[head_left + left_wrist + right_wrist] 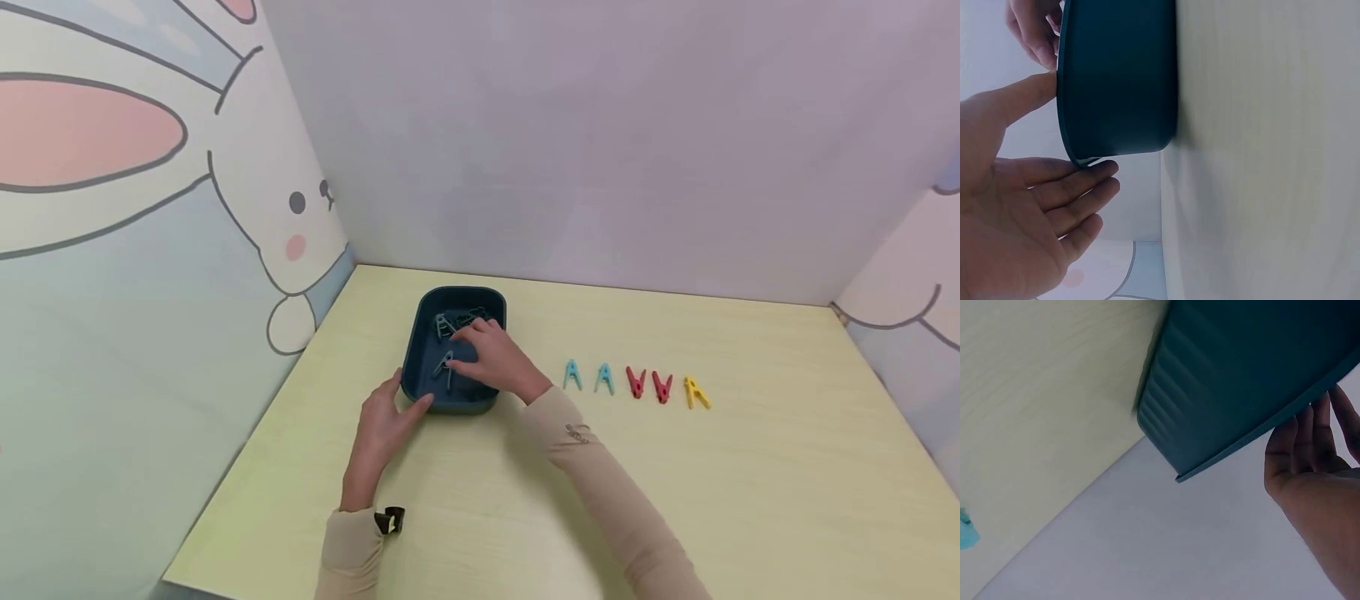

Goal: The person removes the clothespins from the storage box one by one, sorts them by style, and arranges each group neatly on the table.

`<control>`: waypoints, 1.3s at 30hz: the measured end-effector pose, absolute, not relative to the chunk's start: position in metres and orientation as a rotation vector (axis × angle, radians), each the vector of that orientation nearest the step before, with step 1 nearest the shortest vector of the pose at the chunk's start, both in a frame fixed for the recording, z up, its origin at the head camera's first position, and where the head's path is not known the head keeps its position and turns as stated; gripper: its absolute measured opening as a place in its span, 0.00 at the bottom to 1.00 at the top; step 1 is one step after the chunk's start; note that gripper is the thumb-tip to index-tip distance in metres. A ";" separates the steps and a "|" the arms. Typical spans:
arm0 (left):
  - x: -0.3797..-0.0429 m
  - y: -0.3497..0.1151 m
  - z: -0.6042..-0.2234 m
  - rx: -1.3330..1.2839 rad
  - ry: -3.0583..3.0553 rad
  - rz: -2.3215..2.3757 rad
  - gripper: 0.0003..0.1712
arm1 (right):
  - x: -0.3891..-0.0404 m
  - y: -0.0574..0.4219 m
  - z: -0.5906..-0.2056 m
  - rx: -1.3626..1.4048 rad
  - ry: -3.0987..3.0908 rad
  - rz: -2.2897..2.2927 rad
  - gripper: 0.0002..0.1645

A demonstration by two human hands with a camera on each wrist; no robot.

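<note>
A dark teal bin (pixel 459 408) stands on the table, its rim and side wall (pixel 1119 75) close up in the left wrist view. My left hand (pixel 384 425) is at its near left corner, thumb on the rim and nearly straight fingers along the outer wall. My right hand (pixel 495 358) reaches over the bin's right rim, with thumb and forefinger apart. Below its fingertips lies a grey clothespin (pixel 446 367). Farther back in the bin are another grey clothespin (pixel 443 325) and a tangle of dark clips (pixel 472 317). The right wrist view hides the bin's inside.
Right of the bin, several clothespins lie in a row: two light blue (pixel 572 374), two red (pixel 636 382) and one yellow (pixel 697 392). A wall (pixel 585 167) rises at the table's back edge. Another wall with a rabbit drawing (pixel 262 208) borders the left.
</note>
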State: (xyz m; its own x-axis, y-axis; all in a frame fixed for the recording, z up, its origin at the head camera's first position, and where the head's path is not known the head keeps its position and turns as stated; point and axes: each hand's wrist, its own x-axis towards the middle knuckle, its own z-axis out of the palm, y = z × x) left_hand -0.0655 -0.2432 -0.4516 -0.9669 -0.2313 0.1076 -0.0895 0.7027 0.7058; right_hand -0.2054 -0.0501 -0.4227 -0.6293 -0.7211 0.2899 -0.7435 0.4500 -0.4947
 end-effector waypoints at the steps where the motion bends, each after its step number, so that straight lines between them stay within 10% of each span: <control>1: -0.066 -0.243 -0.452 0.257 -2.723 -1.115 0.48 | -0.207 -0.052 -0.424 1.341 -2.671 0.914 0.27; 39: -0.066 -0.240 -0.452 0.267 -2.700 -1.130 0.47 | -0.222 -0.092 -0.425 1.202 -3.297 0.473 0.54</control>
